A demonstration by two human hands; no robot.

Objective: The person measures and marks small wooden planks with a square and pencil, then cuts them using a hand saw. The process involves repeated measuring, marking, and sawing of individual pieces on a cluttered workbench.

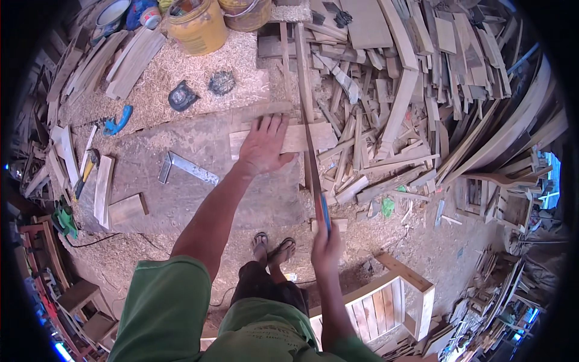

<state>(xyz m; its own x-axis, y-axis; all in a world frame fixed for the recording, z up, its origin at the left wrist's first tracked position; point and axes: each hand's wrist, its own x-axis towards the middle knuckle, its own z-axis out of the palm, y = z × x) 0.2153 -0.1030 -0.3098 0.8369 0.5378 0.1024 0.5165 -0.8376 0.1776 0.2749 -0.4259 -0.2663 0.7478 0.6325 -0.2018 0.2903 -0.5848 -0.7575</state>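
Observation:
My left hand (pixel 265 145) lies flat with fingers spread on a short pale board (pixel 307 137) at the edge of a worn wooden work surface (pixel 139 181). My right hand (pixel 325 241) is closed round the blue handle of a hand saw (pixel 315 172), whose long blade crosses the board just right of my left hand. A strip of wood (pixel 301 72) runs away beyond the blade. A metal try square (pixel 187 169) lies left of my left forearm, and a hammer (pixel 87 169) and loose offcuts (pixel 104 187) lie farther left.
Yellow buckets (pixel 196 27), two dark lumps (pixel 181 96) and a blue-handled tool (pixel 117 120) sit toward the back left. Heaped scrap wood (pixel 386 120) fills the right. Below are my feet in sandals, a slatted wooden frame (pixel 416 277) and a shavings-strewn floor (pixel 458 253).

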